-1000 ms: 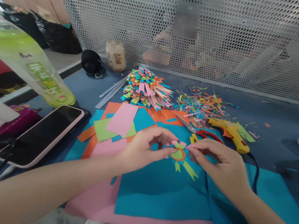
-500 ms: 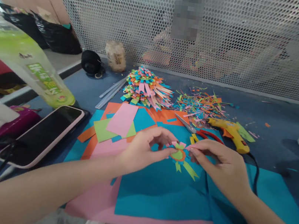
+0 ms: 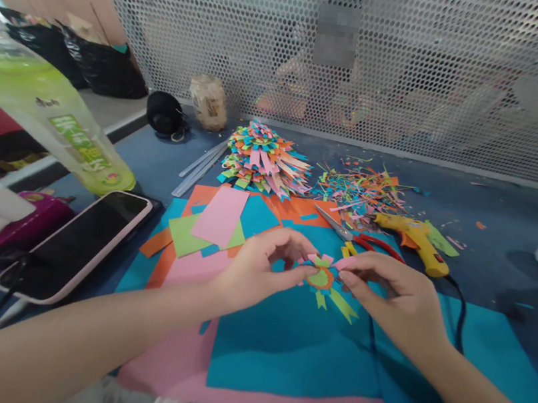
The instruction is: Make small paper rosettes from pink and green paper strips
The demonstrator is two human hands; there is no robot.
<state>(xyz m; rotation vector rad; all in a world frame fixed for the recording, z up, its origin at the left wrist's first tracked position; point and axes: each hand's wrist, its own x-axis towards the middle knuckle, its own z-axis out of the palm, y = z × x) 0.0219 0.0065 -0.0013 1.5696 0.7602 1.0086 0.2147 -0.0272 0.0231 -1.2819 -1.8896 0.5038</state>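
Observation:
A small paper rosette (image 3: 322,279) with a green middle, an orange ring and pink and green strips lies on a teal sheet (image 3: 292,346). My left hand (image 3: 259,267) pinches its left edge with thumb and fingers curled. My right hand (image 3: 391,297) pinches a pink strip at its right edge. Both hands rest over the teal sheet.
Red-handled scissors (image 3: 355,236) and a yellow glue gun (image 3: 417,240) lie just behind my hands. A pile of finished rosettes (image 3: 262,159) and paper scraps (image 3: 359,188) sit further back. A phone (image 3: 75,243) and a green bottle (image 3: 53,122) are at the left. A perforated screen (image 3: 421,62) closes the back.

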